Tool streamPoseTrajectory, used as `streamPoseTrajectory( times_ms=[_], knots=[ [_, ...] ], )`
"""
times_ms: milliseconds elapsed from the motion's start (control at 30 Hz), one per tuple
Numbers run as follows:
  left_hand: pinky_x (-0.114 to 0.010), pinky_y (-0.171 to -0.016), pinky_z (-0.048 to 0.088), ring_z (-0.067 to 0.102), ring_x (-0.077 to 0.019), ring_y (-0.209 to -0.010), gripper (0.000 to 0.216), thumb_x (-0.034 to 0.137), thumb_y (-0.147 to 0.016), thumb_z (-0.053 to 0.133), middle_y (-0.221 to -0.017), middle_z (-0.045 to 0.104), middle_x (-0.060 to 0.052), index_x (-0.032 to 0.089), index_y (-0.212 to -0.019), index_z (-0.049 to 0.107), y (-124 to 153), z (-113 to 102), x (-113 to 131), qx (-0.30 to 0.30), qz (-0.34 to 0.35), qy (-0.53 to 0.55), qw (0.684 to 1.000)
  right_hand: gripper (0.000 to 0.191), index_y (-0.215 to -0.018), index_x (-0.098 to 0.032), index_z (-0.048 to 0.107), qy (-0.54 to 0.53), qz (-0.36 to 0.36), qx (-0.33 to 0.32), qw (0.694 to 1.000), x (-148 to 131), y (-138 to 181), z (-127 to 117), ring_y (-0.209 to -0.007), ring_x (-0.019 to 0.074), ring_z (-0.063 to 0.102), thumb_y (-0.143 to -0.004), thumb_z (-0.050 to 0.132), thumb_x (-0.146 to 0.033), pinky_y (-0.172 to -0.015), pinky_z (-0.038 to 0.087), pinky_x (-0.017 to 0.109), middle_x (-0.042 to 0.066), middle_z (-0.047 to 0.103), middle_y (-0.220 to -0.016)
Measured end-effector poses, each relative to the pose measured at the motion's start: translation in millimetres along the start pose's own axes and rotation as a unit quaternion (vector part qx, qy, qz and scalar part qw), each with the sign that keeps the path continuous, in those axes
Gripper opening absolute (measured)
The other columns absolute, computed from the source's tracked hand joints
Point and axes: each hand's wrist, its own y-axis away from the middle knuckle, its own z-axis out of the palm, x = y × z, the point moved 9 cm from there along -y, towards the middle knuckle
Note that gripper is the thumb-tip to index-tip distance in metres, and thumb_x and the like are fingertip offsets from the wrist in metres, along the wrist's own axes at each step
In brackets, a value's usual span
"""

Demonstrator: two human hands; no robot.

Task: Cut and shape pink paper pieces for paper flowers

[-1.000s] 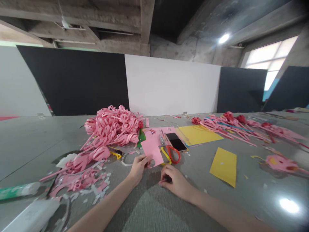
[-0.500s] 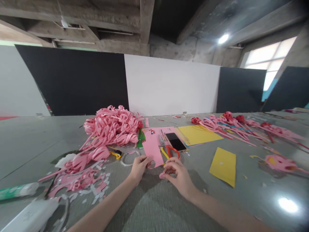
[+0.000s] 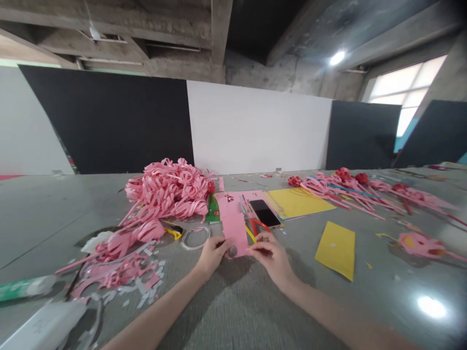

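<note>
A strip of pink paper [image 3: 234,228] with a round cut-out near its lower left corner stands in front of me. Finger and thumb of my left hand [image 3: 214,252] pinch that lower left corner, beside the hole. At the lower right corner, the closed fingertips of my right hand [image 3: 270,253] grip the paper's edge. Whether the small pink round piece is still in those fingers is hidden. Just behind the right hand lie scissors with red-orange handles [image 3: 260,225] and a yellow part, partly covered by the paper and fingers.
Behind the paper lies a phone [image 3: 265,213]. Left are a heap of pink paper-strip flowers [image 3: 168,189], a yellow cutter [image 3: 173,231], a clear tape ring [image 3: 196,237] and paper scraps [image 3: 120,274]. Right are yellow sheets [image 3: 335,250] and flower stems [image 3: 339,187].
My right hand has moved from below the paper, where it held a small pink round piece, up to the lower right corner. The paper has turned more upright and shifted slightly right.
</note>
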Motion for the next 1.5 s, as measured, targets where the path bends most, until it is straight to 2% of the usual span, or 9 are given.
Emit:
streamPoseTrajectory(
  times_ms=[167,233,367,467,633,767,1200,1333,1500],
  knots=[
    [-0.020,-0.042,0.029,0.041,-0.0094,-0.040,0.037,0.041,-0.069,0.054,-0.038,0.044,0.003,0.015,-0.044,0.051,1,6,3,-0.035,0.015,-0.012,0.999,0.011,-0.068,-0.019,0.064,-0.037,0.042,-0.030,0.998,10,-2,7,-0.089,0.0177,0.052,-0.068,0.060,-0.030,-0.064,0.045,0.025,0.005,0.050,-0.095],
    [-0.020,-0.042,0.029,0.040,-0.0092,-0.040,0.036,0.041,-0.070,0.053,-0.039,0.045,0.003,0.015,-0.045,0.052,2,9,4,-0.051,0.018,-0.010,0.998,0.011,-0.069,-0.019,0.064,-0.051,0.058,-0.041,0.996,11,-1,11,-0.086,0.0165,0.054,-0.068,0.060,-0.029,-0.065,0.045,0.024,0.005,0.055,-0.092],
    [-0.020,-0.043,0.029,0.039,-0.0088,-0.041,0.036,0.041,-0.071,0.053,-0.041,0.045,0.003,0.014,-0.046,0.052,4,15,7,-0.076,0.021,-0.003,0.997,0.010,-0.072,-0.017,0.064,-0.046,0.082,-0.055,0.994,12,0,14,-0.070,0.0143,0.058,-0.070,0.058,-0.024,-0.068,0.044,0.026,0.002,0.064,-0.073],
    [-0.020,-0.044,0.028,0.038,-0.0088,-0.043,0.035,0.040,-0.070,0.054,-0.042,0.044,0.003,0.013,-0.047,0.053,4,17,10,-0.087,0.026,0.000,0.996,0.010,-0.072,-0.016,0.064,-0.029,0.082,-0.046,0.995,12,0,12,-0.070,0.0150,0.058,-0.069,0.058,-0.024,-0.068,0.044,0.026,0.002,0.065,-0.073],
    [-0.020,-0.054,0.032,0.042,-0.0110,-0.057,0.025,0.037,-0.071,0.054,-0.057,0.050,0.002,0.013,-0.062,0.058,3,6,18,-0.040,0.043,0.032,0.998,0.011,-0.071,-0.016,0.064,-0.021,0.075,-0.051,0.996,11,0,12,-0.067,0.0150,0.058,-0.070,0.056,-0.024,-0.065,0.044,0.026,0.002,0.065,-0.071],
    [-0.020,-0.051,0.029,0.037,-0.0097,-0.052,0.025,0.035,-0.069,0.056,-0.052,0.044,0.003,0.013,-0.057,0.055,2,-2,17,0.000,0.034,0.031,0.999,0.010,-0.071,-0.016,0.064,-0.012,0.072,-0.058,0.996,10,0,13,-0.068,0.0149,0.058,-0.070,0.056,-0.022,-0.065,0.044,0.025,0.002,0.065,-0.072],
    [-0.021,-0.049,0.027,0.036,-0.0089,-0.047,0.028,0.036,-0.069,0.054,-0.047,0.040,0.005,0.014,-0.052,0.051,1,-1,12,-0.011,0.022,0.034,0.999,0.007,-0.070,-0.018,0.063,-0.017,0.062,-0.050,0.997,11,0,12,-0.069,0.0157,0.059,-0.069,0.057,-0.020,-0.066,0.045,0.027,0.002,0.065,-0.072],
    [-0.021,-0.049,0.028,0.037,-0.0089,-0.048,0.028,0.035,-0.070,0.054,-0.047,0.040,0.005,0.014,-0.052,0.051,1,0,11,-0.014,0.023,0.036,0.999,0.006,-0.073,-0.017,0.060,-0.051,0.064,-0.041,0.996,13,0,13,-0.071,0.0149,0.058,-0.067,0.058,-0.019,-0.068,0.045,0.027,0.002,0.063,-0.075],
    [-0.020,-0.048,0.027,0.036,-0.0085,-0.048,0.027,0.035,-0.070,0.055,-0.048,0.041,0.005,0.014,-0.053,0.051,2,0,12,-0.015,0.018,0.041,0.999,0.029,-0.086,-0.020,0.043,-0.110,0.086,-0.029,0.990,24,1,15,-0.064,0.0135,0.057,-0.064,0.062,-0.020,-0.062,0.045,0.026,-0.002,0.060,-0.068]
  ],
)
